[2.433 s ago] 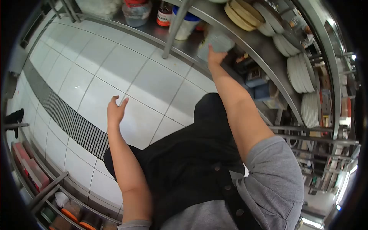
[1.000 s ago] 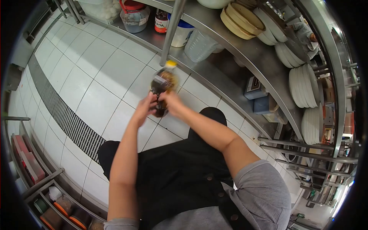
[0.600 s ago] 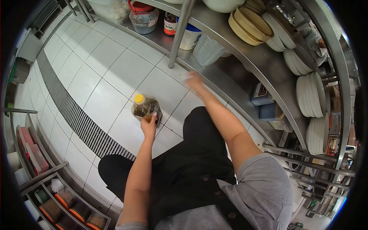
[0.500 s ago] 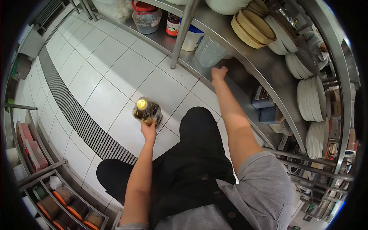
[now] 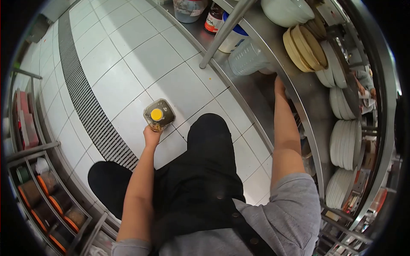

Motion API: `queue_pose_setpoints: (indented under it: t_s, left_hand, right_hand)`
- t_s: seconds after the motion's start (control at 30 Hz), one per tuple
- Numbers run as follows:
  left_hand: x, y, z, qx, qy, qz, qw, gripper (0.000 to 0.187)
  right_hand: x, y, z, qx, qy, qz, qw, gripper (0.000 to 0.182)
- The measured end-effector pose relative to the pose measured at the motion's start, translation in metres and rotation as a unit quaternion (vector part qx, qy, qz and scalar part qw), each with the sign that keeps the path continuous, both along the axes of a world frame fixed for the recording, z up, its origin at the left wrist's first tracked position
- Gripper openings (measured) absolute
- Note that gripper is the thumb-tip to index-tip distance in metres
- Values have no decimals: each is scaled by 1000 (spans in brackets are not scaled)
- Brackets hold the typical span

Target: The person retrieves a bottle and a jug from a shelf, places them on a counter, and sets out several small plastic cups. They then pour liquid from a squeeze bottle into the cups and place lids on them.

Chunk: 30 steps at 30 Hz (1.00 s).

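Fingers of my left hand (image 5: 152,135) are closed on the near side of a large clear bottle (image 5: 164,105) with a yellow cap (image 5: 156,114) and dark contents. The bottle is upright, over the white floor tiles in front of my knees. My right hand (image 5: 279,85) reaches into the lower level of the steel shelf (image 5: 256,91), its fingers hidden in shadow beneath the upper level. Nearest to it are clear plastic measuring containers (image 5: 247,59) lying along the shelf.
White plates (image 5: 345,145) and tan round bowls (image 5: 304,48) are stacked on the upper shelf. A steel post (image 5: 226,34) rises at its edge. A red-labelled bottle (image 5: 212,20) stands below. A drain grate (image 5: 85,89) crosses the floor. Orange-rimmed containers (image 5: 57,204) fill a left rack.
My right hand has gone deeper under the upper shelf, past the measuring containers. My left hand still grips the bottle, which now tilts less. The view has shifted.
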State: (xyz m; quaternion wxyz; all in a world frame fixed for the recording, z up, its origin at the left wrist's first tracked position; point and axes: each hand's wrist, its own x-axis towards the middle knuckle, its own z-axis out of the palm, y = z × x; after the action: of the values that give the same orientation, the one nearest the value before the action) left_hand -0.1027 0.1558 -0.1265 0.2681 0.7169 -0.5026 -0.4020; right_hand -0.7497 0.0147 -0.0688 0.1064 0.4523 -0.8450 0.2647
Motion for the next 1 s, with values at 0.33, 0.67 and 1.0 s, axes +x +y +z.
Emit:
queue_pose_setpoints:
  t_s: [0.33, 0.67, 1.0]
  left_hand:
    - [1, -2, -8, 22, -24, 8, 999, 22]
    - [-1, -4, -7, 1, -15, 5, 1000, 20]
    - [4, -5, -19, -8, -45, -8, 999, 20]
  right_hand:
    - [-36, -48, 18, 49, 25, 64, 996, 37]
    - [-32, 6, 44, 107, 69, 61, 990, 36]
    - [-15, 52, 69, 166, 108, 44, 979, 36]
